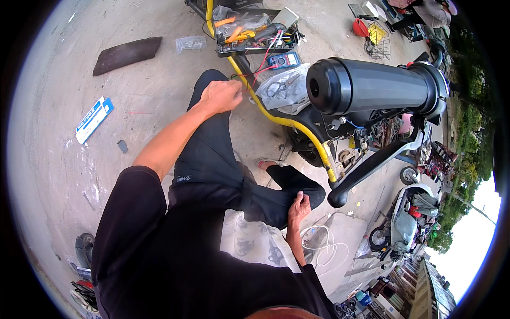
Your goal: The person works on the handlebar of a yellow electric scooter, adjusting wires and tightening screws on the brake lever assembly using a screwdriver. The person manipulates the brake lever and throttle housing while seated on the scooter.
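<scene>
I sit with both legs in black trousers (212,154). My left hand (220,96) rests on my left knee with its fingers curled, close to a yellow frame tube (276,118) of a stripped scooter. My right hand (298,207) lies on my right knee and its fingers pinch the black trouser cloth. A large black cylindrical cover (372,85) on the scooter juts out to the right of my left hand. A clear plastic bag with pliers inside (287,87) lies just past that hand.
A black tray of tools and wires (255,32) and a blue multimeter (284,59) sit beyond the bag. On the concrete lie a blue and white box (94,119), a dark panel (127,53) and a coiled white cable (324,244). Another scooter (404,223) is parked at right.
</scene>
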The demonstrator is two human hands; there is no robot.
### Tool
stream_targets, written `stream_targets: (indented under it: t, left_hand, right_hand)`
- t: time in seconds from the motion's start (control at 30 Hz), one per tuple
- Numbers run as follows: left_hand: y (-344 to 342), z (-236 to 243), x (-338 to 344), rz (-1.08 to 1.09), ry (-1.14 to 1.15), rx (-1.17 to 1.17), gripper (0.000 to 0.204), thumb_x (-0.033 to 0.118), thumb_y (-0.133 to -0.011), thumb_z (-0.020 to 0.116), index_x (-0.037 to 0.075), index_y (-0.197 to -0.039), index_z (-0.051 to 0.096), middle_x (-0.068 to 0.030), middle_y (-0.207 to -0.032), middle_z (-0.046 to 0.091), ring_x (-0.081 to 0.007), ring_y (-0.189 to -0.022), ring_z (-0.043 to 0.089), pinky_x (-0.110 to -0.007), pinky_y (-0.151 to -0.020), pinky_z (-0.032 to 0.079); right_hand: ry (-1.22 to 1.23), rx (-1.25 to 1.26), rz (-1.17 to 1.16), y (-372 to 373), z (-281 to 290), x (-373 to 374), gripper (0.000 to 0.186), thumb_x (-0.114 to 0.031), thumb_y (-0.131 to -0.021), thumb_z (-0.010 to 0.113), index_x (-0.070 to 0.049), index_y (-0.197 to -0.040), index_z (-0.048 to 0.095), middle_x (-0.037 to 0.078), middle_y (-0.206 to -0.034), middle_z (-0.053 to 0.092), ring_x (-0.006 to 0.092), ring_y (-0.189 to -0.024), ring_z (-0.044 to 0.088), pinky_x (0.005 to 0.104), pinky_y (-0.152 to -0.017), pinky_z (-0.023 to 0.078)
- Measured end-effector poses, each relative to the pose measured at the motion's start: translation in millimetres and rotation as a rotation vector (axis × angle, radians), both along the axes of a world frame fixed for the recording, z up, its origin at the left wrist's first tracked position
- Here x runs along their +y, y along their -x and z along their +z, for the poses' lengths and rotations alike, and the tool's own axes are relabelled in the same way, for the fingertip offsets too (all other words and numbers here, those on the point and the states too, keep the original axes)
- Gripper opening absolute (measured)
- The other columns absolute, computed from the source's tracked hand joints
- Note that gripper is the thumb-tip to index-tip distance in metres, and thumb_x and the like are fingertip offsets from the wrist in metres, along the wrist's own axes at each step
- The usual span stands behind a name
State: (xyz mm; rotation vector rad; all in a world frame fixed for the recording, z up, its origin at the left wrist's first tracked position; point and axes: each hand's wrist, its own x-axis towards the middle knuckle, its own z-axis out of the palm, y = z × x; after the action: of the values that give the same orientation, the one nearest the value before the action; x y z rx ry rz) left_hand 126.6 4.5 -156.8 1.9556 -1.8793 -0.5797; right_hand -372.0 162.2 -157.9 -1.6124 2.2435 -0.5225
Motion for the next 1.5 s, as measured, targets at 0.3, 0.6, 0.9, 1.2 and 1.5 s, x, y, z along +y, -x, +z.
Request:
stream_targets:
  t: [0.3, 0.6, 0.9, 1.2, 1.5]
  left_hand:
    - [16, -14, -1, 0.054, 0.153, 0.056, 0.024, 0.030, -0.089, 0.064, 0.007, -0.089, 0.070, -0.0159, -0.082, 0.074, -0.0386, -0.076, 0.072, -0.050, -0.069, 0.058]
    - [16, -20, -6, -0.010, 0.113, 0.034, 0.018, 0.026, -0.090, 0.064, 0.008, -0.090, 0.066, -0.0094, -0.090, 0.073, -0.0335, -0.081, 0.072, -0.047, -0.071, 0.059]
    - [8, -23, -6, -0.003, 0.156, 0.076, 0.016, 0.024, -0.088, 0.065, 0.008, -0.089, 0.065, -0.0084, -0.088, 0.072, -0.0333, -0.078, 0.072, -0.047, -0.068, 0.058]
    - [0, -27, -4, 0.043, 0.130, 0.070, 0.016, 0.026, -0.088, 0.065, 0.010, -0.090, 0.065, -0.0086, -0.088, 0.073, -0.0336, -0.078, 0.072, -0.047, -0.068, 0.057]
    - [13, -2, 5, 0.092, 0.206, 0.093, 0.018, 0.024, -0.090, 0.063, 0.007, -0.093, 0.070, -0.0116, -0.093, 0.075, -0.0357, -0.083, 0.074, -0.049, -0.076, 0.058]
  right_hand:
    - [-0.028, -0.052, -0.047, 0, 15, 3, 0.045, -0.040, -0.106, 0.063, 0.000, -0.087, 0.071, 0.010, -0.067, 0.066, 0.0204, -0.062, 0.062, 0.0380, -0.064, 0.050]
    - [0.123, -0.094, 0.034, -4, 5, -1, 0.046, -0.039, -0.106, 0.063, 0.000, -0.083, 0.069, 0.009, -0.065, 0.064, 0.0190, -0.061, 0.059, 0.0376, -0.062, 0.048]
    - [-0.116, -0.039, -0.055, -29, 39, -2, 0.048, -0.042, -0.106, 0.063, 0.000, -0.084, 0.069, 0.010, -0.065, 0.065, 0.0201, -0.061, 0.060, 0.0385, -0.062, 0.048]
    - [-0.141, -0.025, -0.103, -18, 23, -7, 0.048, -0.041, -0.105, 0.065, 0.000, -0.082, 0.069, 0.007, -0.065, 0.063, 0.0155, -0.062, 0.058, 0.0353, -0.062, 0.047]
    - [-0.017, -0.076, -0.048, -9, 11, -3, 0.045, -0.038, -0.106, 0.064, 0.001, -0.084, 0.068, 0.010, -0.065, 0.063, 0.0178, -0.061, 0.056, 0.0375, -0.062, 0.047]
